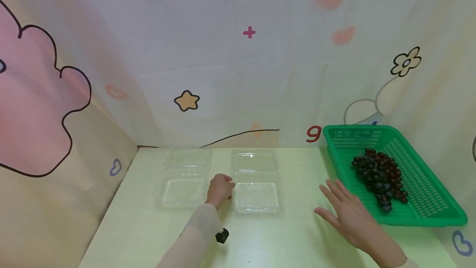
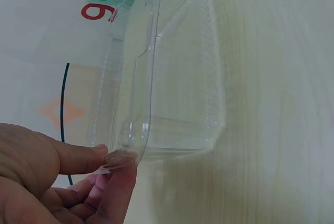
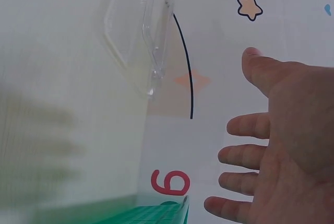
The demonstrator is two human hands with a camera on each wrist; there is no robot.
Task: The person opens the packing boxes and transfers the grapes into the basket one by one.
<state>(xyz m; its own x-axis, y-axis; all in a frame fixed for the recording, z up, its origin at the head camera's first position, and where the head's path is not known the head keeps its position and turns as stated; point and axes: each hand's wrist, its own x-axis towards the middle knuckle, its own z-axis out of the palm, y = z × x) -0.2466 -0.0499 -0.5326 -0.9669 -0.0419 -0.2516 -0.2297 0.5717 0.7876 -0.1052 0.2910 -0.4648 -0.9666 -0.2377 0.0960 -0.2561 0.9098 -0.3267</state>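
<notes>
My left hand pinches the left edge of a clear plastic clamshell box, thumb on one side and fingers on the other. In the left wrist view the thumb and fingers grip a corner of its thin rim. This box lies with its lid folded back toward the wall. My right hand hovers palm down just left of the green basket, its fingers spread and holding nothing. Inside the basket lie bunches of dark grapes.
To the left stands a second clear clamshell box, also opened out flat. A printed cloth wall rises behind the pale table and along both sides. Something small and black shows at the left wrist.
</notes>
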